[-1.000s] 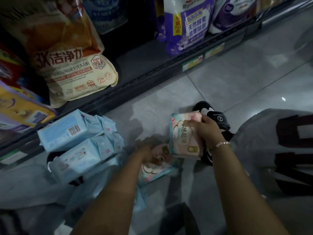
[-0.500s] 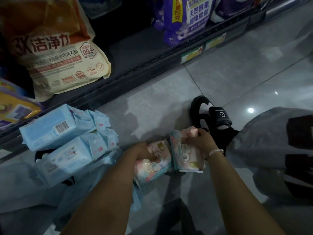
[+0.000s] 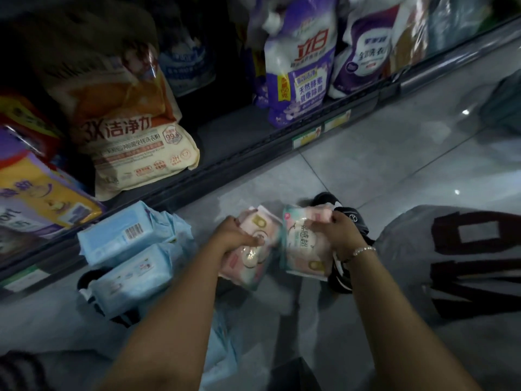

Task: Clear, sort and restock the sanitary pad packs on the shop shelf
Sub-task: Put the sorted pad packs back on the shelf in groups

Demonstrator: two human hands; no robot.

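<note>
Sanitary pad packs in soft pink and mint plastic wrap are held low in the middle of the frame, above the grey tiled floor [image 3: 380, 170]: the left hand [image 3: 236, 239] grips one pack [image 3: 255, 249] with its fingers curled round it, and the right hand [image 3: 342, 232] pinches the top edge of the second pack [image 3: 303, 249], the two packs nearly touching. Slippery film and a top-edge pinch could let the right pack slide loose and drop. At lower left, two pale blue wrapped packs [image 3: 127, 252] lie stacked on the floor just before the dark bottom shelf [image 3: 225, 162], where an orange and cream detergent bag [image 3: 135, 134] and a purple and white detergent bag [image 3: 301, 80] already fill much of the space. A black slipper [image 3: 352, 218] sits behind the right hand.
</note>
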